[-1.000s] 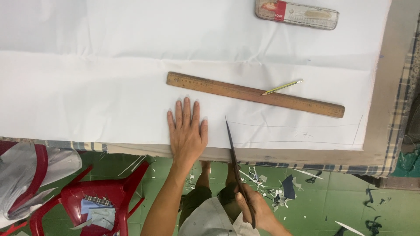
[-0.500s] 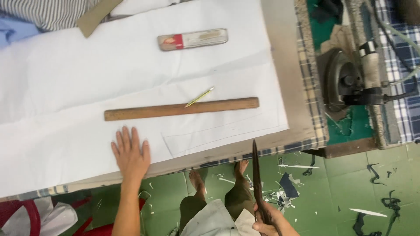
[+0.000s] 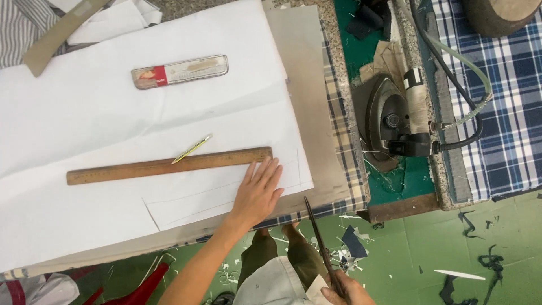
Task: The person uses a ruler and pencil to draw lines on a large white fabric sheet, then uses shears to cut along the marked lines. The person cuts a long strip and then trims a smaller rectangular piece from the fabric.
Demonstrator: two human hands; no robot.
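Green flooring littered with paper and cloth scraps ran under a long table padded in grey and edged with checked cloth. Most of the top was taken by a white sheet, spread flat, I judged, so lines could be ruled on it; faint pencil lines showed near its right end. Off to the right a dark iron sat on a green mat, its cable trailing over blue plaid cloth, well apart from the paper. A wooden ruler lay across the sheet, a thin yellow pencil resting against its upper edge, probably to stop it rolling. Further up lay a flat metal tin. The left hand lay palm down on the paper just below the ruler's right end, fingers spread wide and gripping nothing, seemingly pinning the sheet. The right hand, low at the frame's edge, was closed around the handles of long scissors, blades together and pointing up toward the table edge, not yet touching the paper.
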